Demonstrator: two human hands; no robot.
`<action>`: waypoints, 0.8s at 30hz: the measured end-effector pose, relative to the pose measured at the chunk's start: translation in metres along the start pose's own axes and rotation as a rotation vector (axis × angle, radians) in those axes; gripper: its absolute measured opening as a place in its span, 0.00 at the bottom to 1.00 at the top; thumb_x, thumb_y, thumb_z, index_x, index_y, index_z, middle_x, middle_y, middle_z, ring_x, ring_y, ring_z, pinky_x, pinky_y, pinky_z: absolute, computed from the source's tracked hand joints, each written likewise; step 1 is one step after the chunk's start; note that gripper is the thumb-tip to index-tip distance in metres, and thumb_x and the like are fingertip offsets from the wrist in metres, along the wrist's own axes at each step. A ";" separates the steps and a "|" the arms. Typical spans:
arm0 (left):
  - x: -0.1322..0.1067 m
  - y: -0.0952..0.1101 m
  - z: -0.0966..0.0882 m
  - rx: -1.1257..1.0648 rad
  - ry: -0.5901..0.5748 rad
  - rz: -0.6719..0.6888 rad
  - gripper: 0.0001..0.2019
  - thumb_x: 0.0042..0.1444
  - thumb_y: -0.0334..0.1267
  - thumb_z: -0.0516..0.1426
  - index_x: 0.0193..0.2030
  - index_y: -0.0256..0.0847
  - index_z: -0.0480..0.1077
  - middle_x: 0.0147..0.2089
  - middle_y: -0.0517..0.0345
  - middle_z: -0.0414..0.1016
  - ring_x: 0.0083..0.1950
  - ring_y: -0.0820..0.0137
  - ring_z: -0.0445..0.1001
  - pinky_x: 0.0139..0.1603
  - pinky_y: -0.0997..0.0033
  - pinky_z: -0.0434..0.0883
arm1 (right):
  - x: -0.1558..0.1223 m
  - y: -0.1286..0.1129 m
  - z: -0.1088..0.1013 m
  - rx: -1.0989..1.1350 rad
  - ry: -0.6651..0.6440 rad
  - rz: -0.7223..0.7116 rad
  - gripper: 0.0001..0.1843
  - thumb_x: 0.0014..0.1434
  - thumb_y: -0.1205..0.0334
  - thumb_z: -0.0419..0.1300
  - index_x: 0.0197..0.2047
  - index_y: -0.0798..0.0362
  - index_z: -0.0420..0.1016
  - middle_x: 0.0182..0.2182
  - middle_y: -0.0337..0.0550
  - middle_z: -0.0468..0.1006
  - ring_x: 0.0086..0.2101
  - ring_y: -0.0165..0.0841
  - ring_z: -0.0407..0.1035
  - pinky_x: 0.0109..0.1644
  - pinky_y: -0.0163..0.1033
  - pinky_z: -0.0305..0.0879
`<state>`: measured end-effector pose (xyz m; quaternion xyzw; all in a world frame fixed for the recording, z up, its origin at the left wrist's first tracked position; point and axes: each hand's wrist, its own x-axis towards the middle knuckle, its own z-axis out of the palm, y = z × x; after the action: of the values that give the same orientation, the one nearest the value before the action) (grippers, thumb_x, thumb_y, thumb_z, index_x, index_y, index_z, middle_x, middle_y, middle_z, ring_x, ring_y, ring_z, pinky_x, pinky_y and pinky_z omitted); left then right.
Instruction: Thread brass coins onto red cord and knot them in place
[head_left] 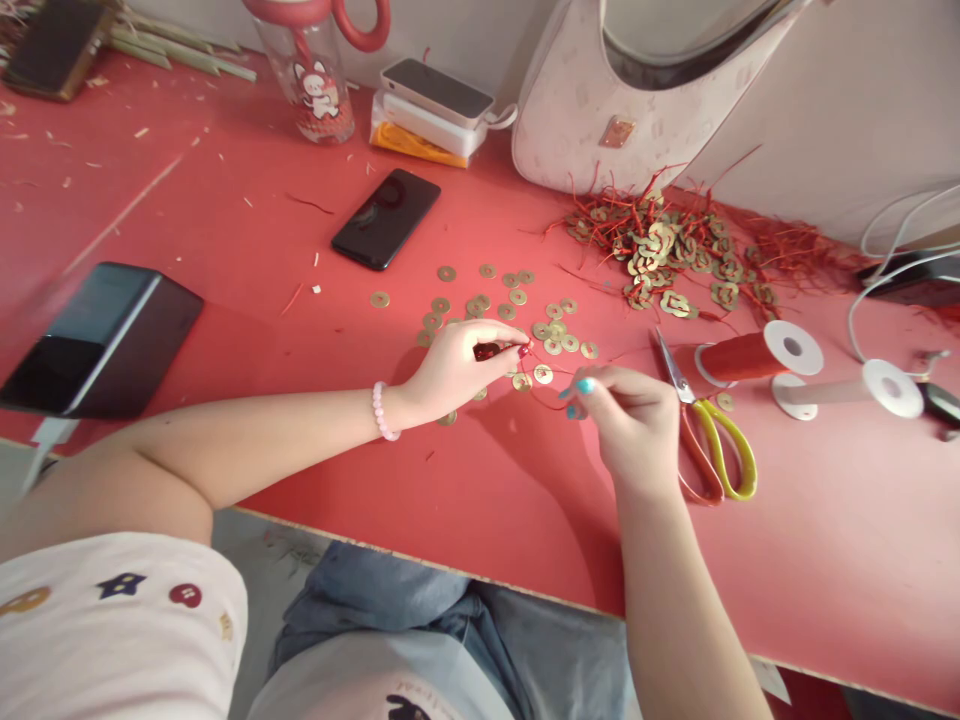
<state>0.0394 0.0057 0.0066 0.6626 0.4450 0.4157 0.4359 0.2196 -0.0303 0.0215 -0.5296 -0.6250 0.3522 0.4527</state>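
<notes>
Thumb and fingertips of my left hand are pinched on a thin red cord, above the loose coins; whether a coin is also in the pinch is hidden. To its right, my right hand is closed with thumb against fingers on the same red cord, which runs in thin strands between the hands. Brass-coloured coins with centre holes lie scattered on the red table around and beyond my left hand. Scissors with one red and one yellow-green handle lie just right of my right hand, blades parted slightly.
A pile of coins tied with red cord lies back right, before a pale handbag. Spools stand right of the scissors. A dark phone, a folding phone and a clear cup are on the left and back.
</notes>
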 end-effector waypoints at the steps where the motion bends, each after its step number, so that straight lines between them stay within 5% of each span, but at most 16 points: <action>1: 0.000 0.000 0.000 -0.002 -0.002 0.006 0.07 0.54 0.35 0.56 0.36 0.36 0.74 0.38 0.53 0.78 0.34 0.73 0.74 0.35 0.73 0.72 | -0.001 -0.003 0.003 -0.070 -0.085 0.018 0.14 0.52 0.57 0.61 0.19 0.53 0.71 0.17 0.36 0.71 0.21 0.27 0.64 0.26 0.33 0.60; 6: 0.000 -0.001 0.000 0.000 -0.002 0.035 0.07 0.54 0.34 0.56 0.37 0.36 0.74 0.40 0.53 0.78 0.37 0.72 0.74 0.38 0.73 0.72 | -0.001 -0.008 0.015 -0.229 -0.301 0.022 0.15 0.55 0.58 0.57 0.20 0.54 0.71 0.17 0.36 0.70 0.21 0.26 0.62 0.24 0.31 0.58; 12: -0.001 0.003 -0.001 0.003 -0.030 0.018 0.07 0.55 0.35 0.55 0.37 0.37 0.74 0.37 0.55 0.77 0.29 0.75 0.72 0.29 0.75 0.71 | -0.001 -0.005 0.016 -0.276 -0.247 0.058 0.16 0.56 0.56 0.55 0.21 0.55 0.72 0.16 0.36 0.69 0.20 0.25 0.62 0.24 0.31 0.57; 24: -0.001 0.004 0.000 0.000 -0.043 0.076 0.07 0.54 0.31 0.55 0.36 0.37 0.75 0.39 0.53 0.78 0.36 0.72 0.75 0.37 0.73 0.73 | -0.001 -0.007 0.017 -0.281 -0.323 0.039 0.16 0.56 0.57 0.55 0.21 0.55 0.73 0.17 0.37 0.71 0.20 0.25 0.62 0.25 0.31 0.58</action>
<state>0.0396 0.0035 0.0102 0.6877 0.4103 0.4177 0.4292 0.2012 -0.0323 0.0213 -0.5362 -0.7219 0.3506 0.2617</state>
